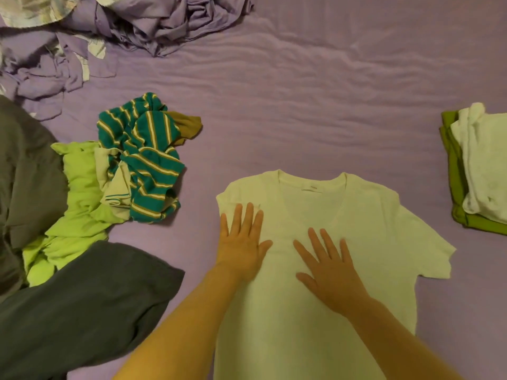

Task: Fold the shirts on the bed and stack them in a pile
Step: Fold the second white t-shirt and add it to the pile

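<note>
A white V-neck T-shirt [365,231] lies spread flat on the purple bed, collar pointing away from me. Its left sleeve is tucked in, while the right sleeve sticks out. My left hand [242,244] presses flat on the shirt's left shoulder, fingers straight. My right hand [327,268] lies flat on the chest, fingers spread. At the right edge sits a pile of folded shirts [478,171], a white one on top of a green one. To the left, a teal striped shirt [145,157] and a lime green shirt [74,204] lie crumpled together.
A dark grey garment [82,305] covers the lower left. Bunched purple bedding [164,26] and a patterned cover [35,9] fill the far left corner. Bare purple sheet [315,105] stretches beyond the white shirt.
</note>
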Demonstrator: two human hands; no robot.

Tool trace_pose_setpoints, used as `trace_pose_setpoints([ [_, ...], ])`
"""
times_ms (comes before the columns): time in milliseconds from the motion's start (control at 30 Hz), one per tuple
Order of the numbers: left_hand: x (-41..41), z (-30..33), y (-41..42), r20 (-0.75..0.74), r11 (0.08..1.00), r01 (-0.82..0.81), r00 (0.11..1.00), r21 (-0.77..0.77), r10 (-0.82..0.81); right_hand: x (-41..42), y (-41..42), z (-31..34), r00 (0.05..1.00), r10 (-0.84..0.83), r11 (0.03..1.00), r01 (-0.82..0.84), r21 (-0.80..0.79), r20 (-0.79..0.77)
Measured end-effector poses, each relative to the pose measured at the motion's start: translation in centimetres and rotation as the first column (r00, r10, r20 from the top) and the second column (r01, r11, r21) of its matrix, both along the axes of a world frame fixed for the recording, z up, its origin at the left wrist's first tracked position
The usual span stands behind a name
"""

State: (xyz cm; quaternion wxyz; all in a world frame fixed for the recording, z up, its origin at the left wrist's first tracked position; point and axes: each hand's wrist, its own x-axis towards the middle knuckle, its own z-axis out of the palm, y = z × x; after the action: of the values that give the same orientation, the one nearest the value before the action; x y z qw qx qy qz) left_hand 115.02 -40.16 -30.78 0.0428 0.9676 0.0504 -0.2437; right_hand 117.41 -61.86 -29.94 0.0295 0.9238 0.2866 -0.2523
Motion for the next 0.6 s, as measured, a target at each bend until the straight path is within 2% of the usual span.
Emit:
trace_pose_setpoints([
  [167, 0.8, 3.0, -6.4, -0.016, 0.99, -0.135, 0.991, -0.033, 0.135, 1.4, -3.8, 1.7, 0.994, -0.033, 0.998, 0.028, -0.053, -0.1],
  [233, 0.7, 3.4, -9.8, -0.024, 0.993, -0.075, 0.997, -0.092, 0.073, 1.9, -6.9, 1.7, 0.994, -0.03, 0.998, 0.024, -0.063, -0.106],
  [300, 0.5, 3.7, -13.3, -0.05, 0.99, -0.009, 0.999, -0.141, 0.002, 2.4, -9.9, 1.8, 0.999, -0.006, 0.997, 0.003, -0.079, -0.048],
  [367, 0.3, 4.1, -16.4, -0.085, 0.988, 0.05, 0.994, -0.146, -0.063, 2.9, -12.5, 1.9, 0.999, 0.022, 0.999, -0.023, 0.022, 0.045],
  [433, 0.5, 4.0, -19.2, -0.078, 0.984, 0.09, 0.992, -0.152, -0.102, 3.8, -14.2, 2.8, 0.994, -0.072, 0.989, 0.061, 0.137, 0.078],
  [500, 1.4, 4.5, -21.2, -0.075, 0.978, 0.118, 0.988, -0.17, -0.132, 4.9, -16.1, 3.0, 0.95, -0.302, 0.921, 0.269, 0.282, 0.079],
  [567, 2.4, 4.8, -22.6, -0.001, 0.963, 0.132, 0.991, -0.234, -0.136, 5.9, -17.3, 3.6, 0.891, -0.453, 0.866, 0.434, 0.249, 0.021],
  [600, 2.9, 4.5, -23.3, 0.013, 0.952, 0.163, 0.986, -0.26, -0.165, 6.4, -18.0, 3.4, 0.886, -0.464, 0.87, 0.451, 0.199, 0.02],
])
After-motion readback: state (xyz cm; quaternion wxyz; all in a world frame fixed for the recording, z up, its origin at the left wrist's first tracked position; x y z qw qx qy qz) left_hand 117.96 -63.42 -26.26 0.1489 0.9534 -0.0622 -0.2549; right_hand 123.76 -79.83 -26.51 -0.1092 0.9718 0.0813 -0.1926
